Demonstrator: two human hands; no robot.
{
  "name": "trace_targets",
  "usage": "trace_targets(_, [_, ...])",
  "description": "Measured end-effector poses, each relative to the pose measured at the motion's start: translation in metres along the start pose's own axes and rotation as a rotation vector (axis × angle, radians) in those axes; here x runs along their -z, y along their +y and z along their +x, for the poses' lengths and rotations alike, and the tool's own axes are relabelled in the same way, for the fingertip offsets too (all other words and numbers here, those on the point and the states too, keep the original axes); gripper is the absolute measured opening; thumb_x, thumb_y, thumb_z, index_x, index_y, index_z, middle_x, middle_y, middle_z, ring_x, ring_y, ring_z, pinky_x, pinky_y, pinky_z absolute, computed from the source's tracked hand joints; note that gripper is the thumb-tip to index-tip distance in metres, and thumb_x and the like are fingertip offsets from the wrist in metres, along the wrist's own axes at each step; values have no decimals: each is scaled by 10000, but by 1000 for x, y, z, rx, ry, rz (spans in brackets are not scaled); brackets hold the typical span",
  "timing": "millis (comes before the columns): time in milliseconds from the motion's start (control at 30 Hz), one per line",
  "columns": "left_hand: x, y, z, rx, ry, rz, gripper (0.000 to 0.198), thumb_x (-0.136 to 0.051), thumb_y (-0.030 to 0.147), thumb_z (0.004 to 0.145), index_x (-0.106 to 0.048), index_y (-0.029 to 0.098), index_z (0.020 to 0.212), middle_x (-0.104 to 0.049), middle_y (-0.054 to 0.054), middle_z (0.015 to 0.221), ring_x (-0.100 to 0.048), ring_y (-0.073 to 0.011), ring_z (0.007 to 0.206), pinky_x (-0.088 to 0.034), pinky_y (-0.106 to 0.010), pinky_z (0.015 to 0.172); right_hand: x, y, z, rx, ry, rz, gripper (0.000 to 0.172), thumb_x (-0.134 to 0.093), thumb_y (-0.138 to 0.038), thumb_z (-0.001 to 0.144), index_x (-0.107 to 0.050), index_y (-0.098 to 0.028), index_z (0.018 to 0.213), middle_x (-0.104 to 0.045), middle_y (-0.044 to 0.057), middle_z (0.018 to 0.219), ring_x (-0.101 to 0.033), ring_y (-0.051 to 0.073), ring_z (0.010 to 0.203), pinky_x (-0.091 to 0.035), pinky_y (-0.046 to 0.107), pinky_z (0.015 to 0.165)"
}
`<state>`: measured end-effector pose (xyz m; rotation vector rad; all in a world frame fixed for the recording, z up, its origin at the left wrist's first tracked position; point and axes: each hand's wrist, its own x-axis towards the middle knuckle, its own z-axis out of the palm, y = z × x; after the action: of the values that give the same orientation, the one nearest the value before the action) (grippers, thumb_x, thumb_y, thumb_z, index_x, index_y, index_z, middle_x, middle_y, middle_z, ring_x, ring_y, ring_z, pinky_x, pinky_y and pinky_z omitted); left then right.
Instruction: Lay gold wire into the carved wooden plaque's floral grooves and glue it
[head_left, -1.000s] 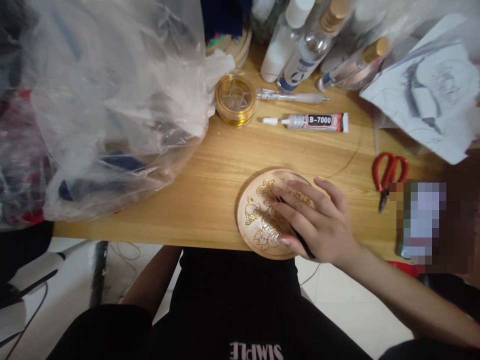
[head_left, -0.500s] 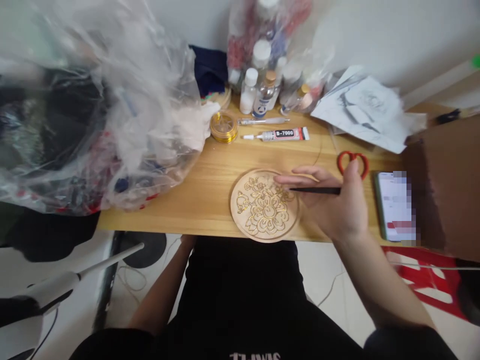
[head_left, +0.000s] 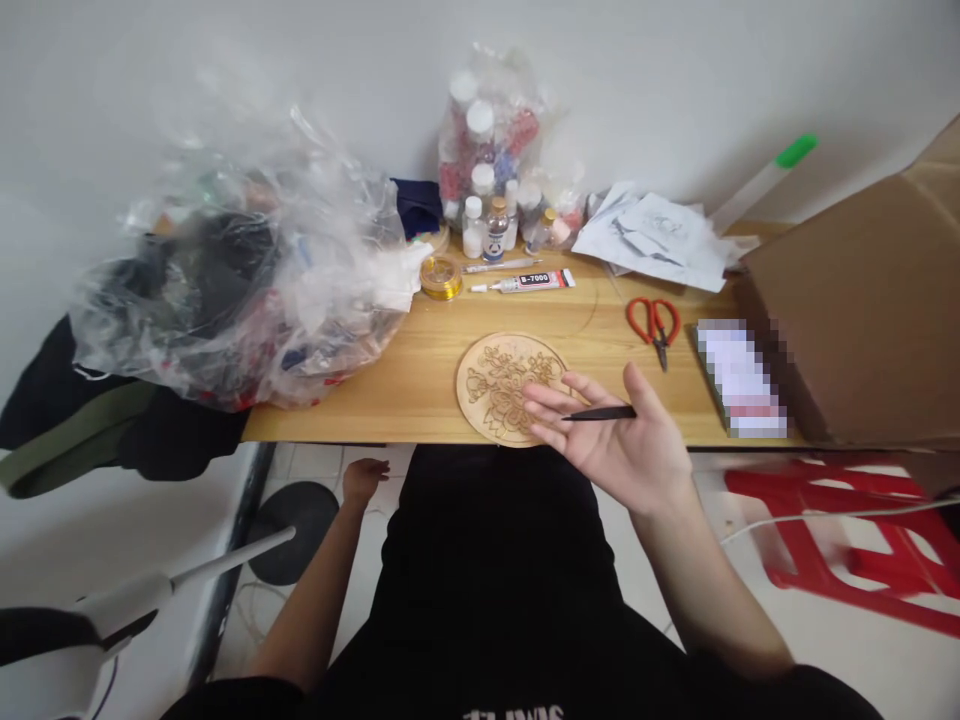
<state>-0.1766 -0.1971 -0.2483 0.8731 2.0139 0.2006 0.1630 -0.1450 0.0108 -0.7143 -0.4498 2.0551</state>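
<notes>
A round wooden disc (head_left: 499, 385) with a gold flower pattern lies at the front edge of the wooden table (head_left: 420, 375). My right hand (head_left: 615, 440) hovers palm up just right of the disc, fingers stretched out, with a thin black tool (head_left: 600, 413) lying across the palm under the thumb. My left hand (head_left: 364, 478) hangs below the table edge by my lap, fingers loosely curled, holding nothing that I can see.
A large clear plastic bag (head_left: 240, 280) fills the table's left side. Behind the disc lie a gold wire spool (head_left: 440, 277), a B-7000 glue tube (head_left: 525, 283) and several small bottles (head_left: 491, 225). Red scissors (head_left: 655, 322), a phone (head_left: 739, 377), papers and a cardboard box (head_left: 862, 310) are at the right.
My right hand lifted off the disc, turned palm up and drew back toward me with the black tool. The camera view rose and pulled back.
</notes>
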Motion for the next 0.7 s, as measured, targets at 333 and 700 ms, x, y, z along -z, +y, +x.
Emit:
trace_targets(333, [12, 16, -23, 89, 95, -645, 275, -563, 313, 913, -573, 118, 1108, -610, -72, 1074, -616, -163, 927, -548, -346, 796, -10, 16, -19, 3, -81, 99, 719, -129, -592, 947, -721, -185, 921, -719, 113, 1080, -669, 196, 1041, -524, 321, 892])
trace_targets(700, [11, 26, -33, 126, 108, -796, 232, -575, 290, 907, -589, 110, 1054, -622, -58, 1009, -620, -142, 866, -551, -317, 756, -6, 18, -19, 9, -16, 74, 661, -183, -612, 930, -720, -227, 916, -719, 89, 1086, -661, 196, 1034, -477, 390, 972])
